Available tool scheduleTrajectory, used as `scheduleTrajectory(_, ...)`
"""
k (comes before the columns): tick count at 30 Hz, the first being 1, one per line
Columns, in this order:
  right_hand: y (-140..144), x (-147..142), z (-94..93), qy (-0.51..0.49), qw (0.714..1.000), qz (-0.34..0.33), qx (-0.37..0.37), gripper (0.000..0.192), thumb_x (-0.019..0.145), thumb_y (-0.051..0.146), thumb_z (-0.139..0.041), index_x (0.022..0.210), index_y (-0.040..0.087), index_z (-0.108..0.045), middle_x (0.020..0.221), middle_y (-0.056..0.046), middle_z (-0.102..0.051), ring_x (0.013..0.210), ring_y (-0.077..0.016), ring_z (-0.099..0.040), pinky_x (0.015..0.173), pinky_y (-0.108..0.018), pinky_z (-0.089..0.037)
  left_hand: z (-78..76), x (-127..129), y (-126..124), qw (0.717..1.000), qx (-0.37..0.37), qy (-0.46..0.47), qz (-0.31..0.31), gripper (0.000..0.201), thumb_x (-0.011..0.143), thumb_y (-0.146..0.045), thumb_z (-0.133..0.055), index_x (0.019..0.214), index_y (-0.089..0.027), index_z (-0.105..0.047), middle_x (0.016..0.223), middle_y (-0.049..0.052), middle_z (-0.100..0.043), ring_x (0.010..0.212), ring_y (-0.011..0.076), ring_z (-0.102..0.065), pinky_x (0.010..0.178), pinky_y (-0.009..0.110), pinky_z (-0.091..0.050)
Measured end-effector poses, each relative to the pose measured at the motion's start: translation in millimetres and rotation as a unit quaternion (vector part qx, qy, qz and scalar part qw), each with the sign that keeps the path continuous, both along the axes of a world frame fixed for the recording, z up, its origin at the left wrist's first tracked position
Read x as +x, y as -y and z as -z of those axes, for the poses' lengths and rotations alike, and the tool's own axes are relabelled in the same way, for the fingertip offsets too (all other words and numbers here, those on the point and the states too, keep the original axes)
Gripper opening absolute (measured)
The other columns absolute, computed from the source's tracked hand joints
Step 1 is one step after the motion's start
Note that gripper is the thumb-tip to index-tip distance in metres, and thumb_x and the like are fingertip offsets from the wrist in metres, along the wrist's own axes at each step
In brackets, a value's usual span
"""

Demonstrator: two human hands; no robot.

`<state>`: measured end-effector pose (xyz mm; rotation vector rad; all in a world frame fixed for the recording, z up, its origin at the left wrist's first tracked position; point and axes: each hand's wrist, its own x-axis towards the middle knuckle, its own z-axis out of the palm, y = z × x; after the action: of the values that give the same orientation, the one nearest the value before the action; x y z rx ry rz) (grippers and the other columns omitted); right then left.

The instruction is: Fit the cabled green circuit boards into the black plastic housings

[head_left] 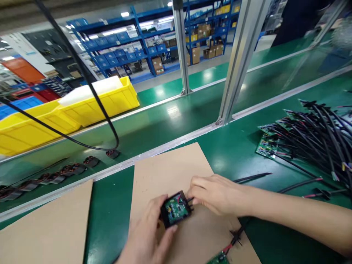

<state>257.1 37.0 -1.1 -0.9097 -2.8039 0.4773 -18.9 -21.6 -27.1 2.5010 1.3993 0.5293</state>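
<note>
Head view: both hands pinching housing

module on cardboard sheet | boards pile right | bins behind-left

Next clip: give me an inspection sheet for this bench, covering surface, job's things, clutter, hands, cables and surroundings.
Surface: green bench mat with two cardboard sheets.
Job's things: small black housing with a green circuit board inside, on the cardboard.
Clutter: another board at the bottom edge; row of black parts on the conveyor.
Hands: left hand grips the housing; right hand pinches its lead.
Cables: heap of wired boards at right; hanging black cable.
Surroundings: yellow bins, blue shelving.
</note>
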Motion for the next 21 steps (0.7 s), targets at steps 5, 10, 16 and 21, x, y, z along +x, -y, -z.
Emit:
scheduleTrajectory(5,-118.2,-0.7,-46.6,0.057,0.987,0.063,0.136,0.021,0.091,0.020,-0.055,0.110,0.019,-0.064,0.107,-0.005,-0.065,0.094,-0.0184,-0.060,0.076,-0.026,-0.044,-74.7,-40.8,-115.8,0.988,0.013,-0.128,-0.087,0.057,0.090,-0.043,-0.048,0.140,-0.017,-0.039,0.134,0.014,-0.056,0.114,0.0313,-0.060,0.091,0.041,-0.051)
scheduleTrajectory(10,-206.5,18.1,-48.4,0.062,0.954,0.204,0.209,0.031,0.087,0.010,-0.052,0.115,0.013,-0.064,0.112,-0.016,-0.062,0.108,-0.0299,-0.053,0.085,-0.037,-0.042,-67.7,-53.9,-208.8,0.977,0.032,-0.145,-0.152,0.065,0.088,-0.030,-0.050,0.147,-0.013,-0.032,0.152,0.019,-0.037,0.139,0.0395,-0.034,0.110,0.059,-0.026)
scheduleTrajectory(16,-166.4,33.3,5.9,0.054,0.950,0.190,0.242,0.040,0.083,0.013,-0.051,0.122,0.013,-0.063,0.119,-0.019,-0.058,0.111,-0.0324,-0.051,0.088,-0.043,-0.045,1.6,-73.4,-119.7,0.986,-0.001,-0.093,-0.137,0.052,0.088,-0.028,-0.053,0.137,-0.012,-0.047,0.156,0.020,-0.027,0.143,0.0357,-0.029,0.111,0.058,-0.025)
scheduleTrajectory(21,-131.3,13.1,69.4,-0.041,0.969,0.029,0.242,0.033,0.088,0.032,-0.052,0.114,0.023,-0.071,0.118,-0.022,-0.060,0.105,-0.0326,-0.059,0.086,-0.044,-0.050,-4.3,-96.4,47.4,0.982,-0.038,-0.035,-0.180,0.047,0.088,-0.033,-0.060,0.134,-0.027,-0.053,0.155,0.008,-0.035,0.141,0.0276,-0.035,0.112,0.047,-0.034)
